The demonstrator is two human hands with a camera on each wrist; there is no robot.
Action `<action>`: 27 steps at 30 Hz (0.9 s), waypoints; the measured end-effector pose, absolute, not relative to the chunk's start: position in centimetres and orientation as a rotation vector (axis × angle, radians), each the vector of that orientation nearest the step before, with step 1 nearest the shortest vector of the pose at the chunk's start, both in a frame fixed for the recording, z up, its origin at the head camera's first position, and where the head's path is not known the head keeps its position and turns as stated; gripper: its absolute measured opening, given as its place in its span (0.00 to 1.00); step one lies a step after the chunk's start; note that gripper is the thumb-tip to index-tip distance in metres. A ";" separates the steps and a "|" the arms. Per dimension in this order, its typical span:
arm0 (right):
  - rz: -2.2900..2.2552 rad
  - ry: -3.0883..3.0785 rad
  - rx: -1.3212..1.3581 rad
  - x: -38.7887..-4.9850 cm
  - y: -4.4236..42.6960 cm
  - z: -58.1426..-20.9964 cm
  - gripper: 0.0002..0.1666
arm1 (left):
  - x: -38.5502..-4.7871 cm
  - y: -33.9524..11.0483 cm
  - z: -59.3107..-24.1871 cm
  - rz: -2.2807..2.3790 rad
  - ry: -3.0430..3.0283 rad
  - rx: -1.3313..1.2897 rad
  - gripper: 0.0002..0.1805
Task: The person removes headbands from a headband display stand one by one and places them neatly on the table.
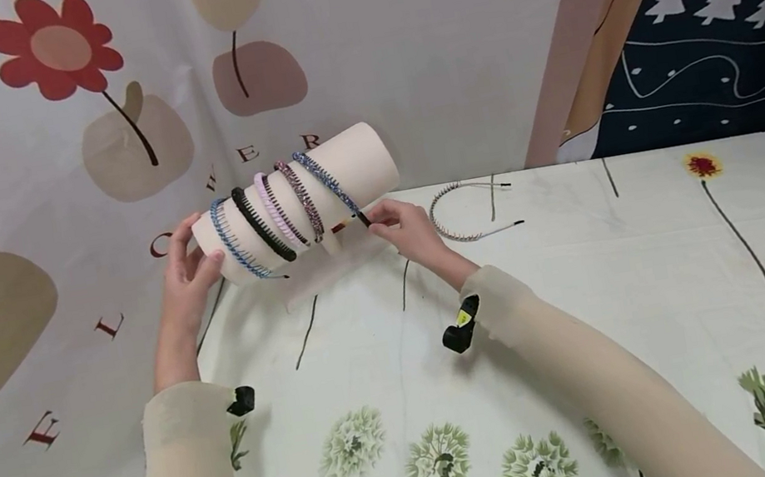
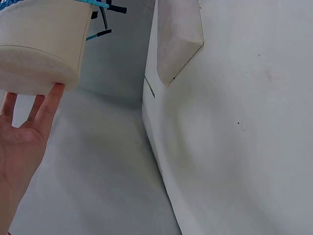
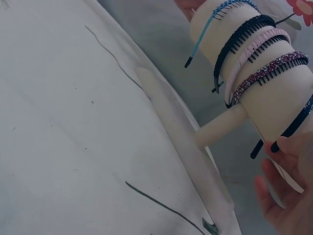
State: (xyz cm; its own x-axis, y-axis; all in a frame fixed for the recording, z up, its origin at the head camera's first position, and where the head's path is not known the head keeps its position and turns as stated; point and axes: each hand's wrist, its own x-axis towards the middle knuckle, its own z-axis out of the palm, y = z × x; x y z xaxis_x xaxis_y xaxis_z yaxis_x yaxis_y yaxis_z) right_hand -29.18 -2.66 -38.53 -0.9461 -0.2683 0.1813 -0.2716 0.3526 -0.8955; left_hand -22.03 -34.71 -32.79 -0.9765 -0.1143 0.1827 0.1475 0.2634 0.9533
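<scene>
A pale cylindrical headband stand (image 1: 358,160) lies tilted across the back left of the table. Several headbands circle it: a light blue one (image 1: 225,239), a black one (image 1: 258,221), a pink one (image 1: 273,206), a dark red glittery one (image 1: 300,193) and a blue glittery headband (image 1: 326,176). My left hand (image 1: 187,284) touches the stand's left end with extended fingers, which the left wrist view shows resting on its rim. With thumb and fingers, my right hand (image 1: 411,229) pinches the black tip of the blue glittery headband. Its other tip shows beside my fingers in the right wrist view.
Another thin headband (image 1: 450,214) lies on the table right of my right hand. The stand's post (image 3: 222,126) joins a long pale base (image 3: 181,137) at the table's back edge. Behind it rises a wall with printed flowers (image 1: 58,48). A flowered cloth (image 1: 646,270) covers the table.
</scene>
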 end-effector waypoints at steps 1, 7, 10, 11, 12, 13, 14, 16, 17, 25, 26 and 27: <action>1.710 -2.575 0.518 -29.2 -2.6 -38.6 0.10 | -22.2 -34.9 -33.0 -1.784 -2.317 -0.033 0.34; 1.744 -2.525 0.533 -29.3 -2.4 -38.7 0.08 | -22.9 -35.8 -33.9 -1.761 -2.328 -0.038 0.35; 1.758 -2.505 0.527 -29.3 -2.4 -38.7 0.07 | -23.0 -35.9 -34.0 -1.766 -2.321 -0.054 0.35; 1.761 -2.499 0.523 -29.3 -2.4 -38.7 0.07 | -23.0 -35.9 -34.0 -1.769 -2.318 -0.058 0.35; 1.766 -2.495 0.518 -29.3 -2.3 -38.7 0.07 | -23.0 -35.9 -34.0 -1.774 -2.315 -0.061 0.35; 1.771 -2.491 0.511 -29.3 -2.3 -38.6 0.07 | -23.0 -35.9 -34.0 -1.777 -2.313 -0.062 0.35; 1.779 -2.488 0.503 -29.3 -2.3 -38.6 0.07 | -23.0 -35.9 -34.0 -1.778 -2.313 -0.062 0.35; 1.788 -2.485 0.489 -29.3 -2.2 -38.5 0.08 | -23.0 -35.9 -34.1 -1.780 -2.312 -0.061 0.35; 1.796 -2.483 0.481 -29.3 -2.2 -38.5 0.08 | -22.9 -35.9 -34.0 -1.778 -2.314 -0.058 0.35; 1.817 -2.473 0.467 -29.5 -1.9 -38.4 0.07 | -22.8 -35.7 -33.8 -1.755 -2.325 -0.048 0.34; 1.821 -2.469 0.466 -29.6 -1.8 -38.4 0.07 | -22.8 -35.7 -33.8 -1.753 -2.327 -0.045 0.34; 1.825 -2.463 0.465 -29.6 -1.8 -38.4 0.07 | -22.8 -35.6 -33.8 -1.754 -2.327 -0.042 0.34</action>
State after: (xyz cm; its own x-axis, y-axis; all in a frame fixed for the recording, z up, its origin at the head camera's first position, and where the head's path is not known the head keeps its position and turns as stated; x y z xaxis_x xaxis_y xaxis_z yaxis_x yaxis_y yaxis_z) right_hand -29.61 -1.78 -38.39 -0.9542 -0.2140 0.2091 -0.2624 0.2626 -0.9286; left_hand -22.77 -35.64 -33.78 -0.9739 -0.1129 0.1968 0.1581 0.2846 0.9455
